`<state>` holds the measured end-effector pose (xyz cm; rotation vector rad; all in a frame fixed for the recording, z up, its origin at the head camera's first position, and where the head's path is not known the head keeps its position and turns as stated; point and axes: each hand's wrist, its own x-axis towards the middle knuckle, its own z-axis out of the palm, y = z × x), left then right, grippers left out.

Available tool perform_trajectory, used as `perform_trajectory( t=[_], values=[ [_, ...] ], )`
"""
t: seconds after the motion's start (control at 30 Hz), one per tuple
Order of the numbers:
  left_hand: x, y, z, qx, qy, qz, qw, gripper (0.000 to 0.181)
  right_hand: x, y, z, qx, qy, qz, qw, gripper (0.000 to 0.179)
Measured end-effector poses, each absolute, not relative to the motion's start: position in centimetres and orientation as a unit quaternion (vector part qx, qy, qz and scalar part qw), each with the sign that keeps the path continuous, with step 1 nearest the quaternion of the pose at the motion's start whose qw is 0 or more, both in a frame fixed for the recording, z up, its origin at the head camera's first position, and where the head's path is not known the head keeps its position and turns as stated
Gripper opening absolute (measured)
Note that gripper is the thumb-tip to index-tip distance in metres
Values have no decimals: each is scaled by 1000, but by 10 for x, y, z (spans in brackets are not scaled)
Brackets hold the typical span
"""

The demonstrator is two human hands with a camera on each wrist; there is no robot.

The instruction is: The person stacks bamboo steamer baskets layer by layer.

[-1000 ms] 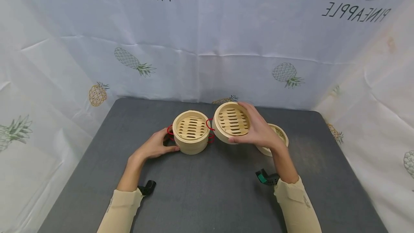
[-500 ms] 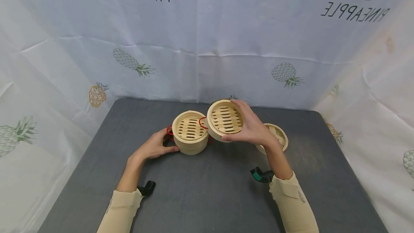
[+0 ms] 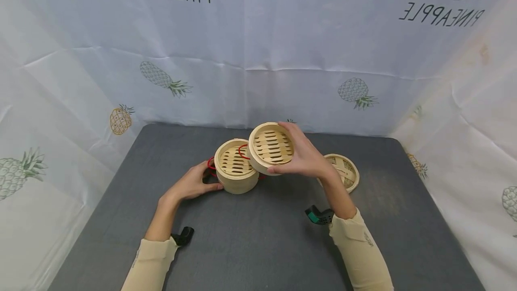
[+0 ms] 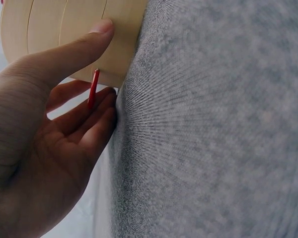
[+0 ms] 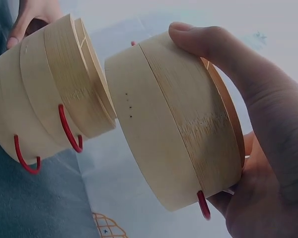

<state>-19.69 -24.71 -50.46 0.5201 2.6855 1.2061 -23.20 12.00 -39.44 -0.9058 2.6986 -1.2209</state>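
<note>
A stack of round bamboo steamer baskets [image 3: 237,184] with red loop handles stands on the table. My left hand [image 3: 196,182] holds its left side. In the left wrist view the left thumb [image 4: 87,47] lies along the bamboo wall, and the fingers are on the other side by a red handle [image 4: 94,89]. My right hand [image 3: 303,154] grips another bamboo steamer basket [image 3: 271,148], slatted floor showing, raised and tilted. This basket overlaps the stack's upper right in the head view. In the right wrist view a narrow gap separates it from the stack's rim [image 5: 97,74].
A round woven bamboo lid [image 3: 345,170] lies on the dark table [image 3: 258,246] at the right, partly behind my right wrist. A white cloth [image 3: 258,35] printed with pineapples hangs behind the table and at both sides.
My right hand has carried the held steamer basket leftward and slightly up, from beside the stack to over its right edge. More of the lid shows. My left hand stays in place.
</note>
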Motion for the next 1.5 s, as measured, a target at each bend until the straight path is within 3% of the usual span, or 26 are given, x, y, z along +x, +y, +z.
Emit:
perform_trajectory(
  t=[0.27,1.13,1.5],
  values=[
    [-197,-247,-505,192,891,406,59,82,-232,107,-393,-292,868,-401,19,128],
    [-195,-247,-505,183,891,410,70,85,-237,78,-399,-316,856,-408,29,135],
    [-198,-247,-506,195,888,412,64,83,-237,67,-392,-321,855,-405,33,127]
  ],
)
